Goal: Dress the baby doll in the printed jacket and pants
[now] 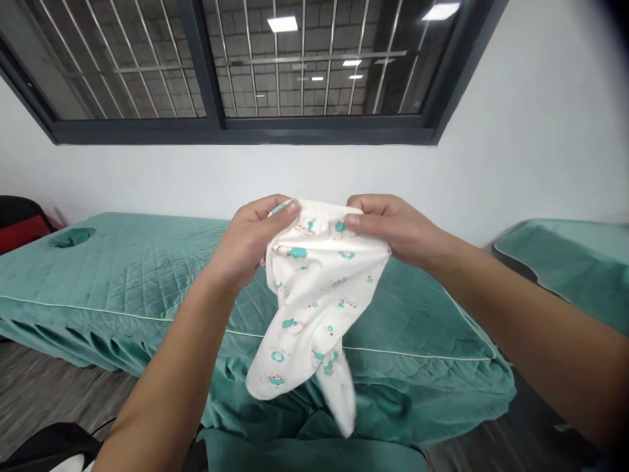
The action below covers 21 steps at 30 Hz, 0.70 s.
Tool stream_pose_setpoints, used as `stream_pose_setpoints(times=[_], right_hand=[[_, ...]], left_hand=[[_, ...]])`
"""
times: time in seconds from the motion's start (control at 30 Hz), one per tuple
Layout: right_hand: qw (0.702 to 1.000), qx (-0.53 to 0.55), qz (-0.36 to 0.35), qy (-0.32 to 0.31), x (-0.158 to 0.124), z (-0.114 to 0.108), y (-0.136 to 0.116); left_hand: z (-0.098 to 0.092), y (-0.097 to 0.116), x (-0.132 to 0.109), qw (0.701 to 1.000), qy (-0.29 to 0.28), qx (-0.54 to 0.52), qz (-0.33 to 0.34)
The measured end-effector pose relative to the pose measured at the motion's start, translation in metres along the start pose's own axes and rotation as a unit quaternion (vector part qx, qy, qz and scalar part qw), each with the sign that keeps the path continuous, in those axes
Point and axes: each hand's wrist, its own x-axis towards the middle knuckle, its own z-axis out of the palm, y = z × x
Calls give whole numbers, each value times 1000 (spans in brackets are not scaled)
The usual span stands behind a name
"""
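A small white garment [314, 301] printed with teal animal figures hangs in the air in front of me, above the near edge of a bed. My left hand [248, 239] pinches its top edge on the left, thumb over the cloth. My right hand [388, 226] grips the same top edge on the right, fingers closed. The lower part of the garment dangles freely, its two footed legs pointing down.
A low bed with a quilted teal cover [122, 275] stretches across the view, with a face hole [72, 237] at its far left. A second teal bed [565, 262] stands at the right. A barred window [236, 65] fills the white wall behind. Dark bag [49, 446] at bottom left.
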Motion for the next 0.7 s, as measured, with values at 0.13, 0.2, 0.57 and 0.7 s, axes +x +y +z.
stream_pose_setpoints(times=[0.13, 0.2, 0.57, 0.7], right_hand=[[998, 34, -39, -18, -3, 9, 4], [998, 28, -55, -12, -2, 11, 1], [999, -9, -30, -13, -9, -15, 6], [995, -54, -5, -85, -10, 7, 0]], left_hand=[[-6, 9, 4, 993, -109, 33, -19], [-10, 11, 5, 975, -203, 80, -47], [-22, -11, 10, 991, -116, -17, 67], [-1, 8, 8, 992, -111, 25, 59]])
